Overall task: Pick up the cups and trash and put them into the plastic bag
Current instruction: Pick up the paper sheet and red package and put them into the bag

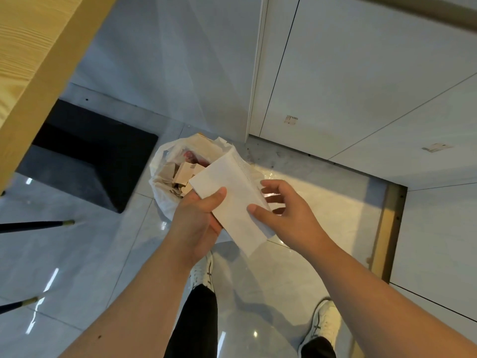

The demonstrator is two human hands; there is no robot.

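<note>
A white plastic bag (161,177) sits open on the floor, with brown cardboard pieces (184,174) and something red inside. Above its near right rim I hold a white paper napkin (232,200) between both hands. My left hand (196,223) grips its lower left side, thumb on top. My right hand (286,210) pinches its right edge with the thumb, the fingers spread behind it. No cups are in view.
A light wooden table edge (38,81) runs across the top left. A black mat (85,156) lies on the grey tiles left of the bag. Two dark chair legs (36,226) enter from the left. White cabinet doors (348,86) stand at right. My white shoes (204,272) are below.
</note>
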